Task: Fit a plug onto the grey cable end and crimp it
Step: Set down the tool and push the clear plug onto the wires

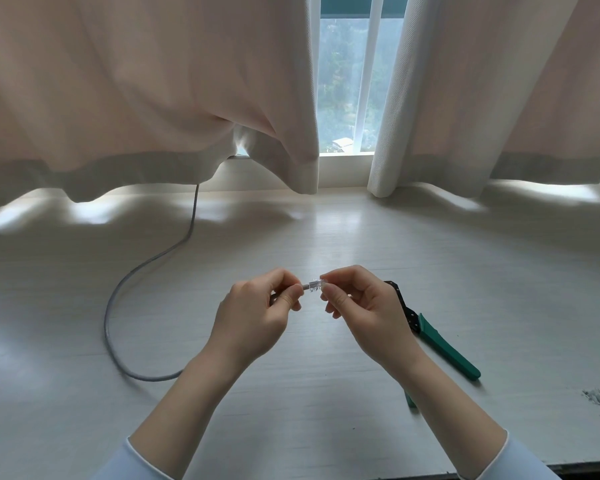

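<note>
The cable (116, 299) looping across the left of the frame was plain grey. The plug (316, 285) at the centre was clear and colourless, with faint pale glints inside. The crimping tool (440, 341) at the lower right had green handles and a black head dotted with small light rivets. The table (361, 237) was whitish with a fine, faint wood-grain streaking. A small heap of grey scraps (598, 398) lay at the far lower right. The curtains (136, 81) across the top were pale pinkish beige with a greyer band along the hem. The sleeves (129, 460) at the bottom edge were light blue
</note>
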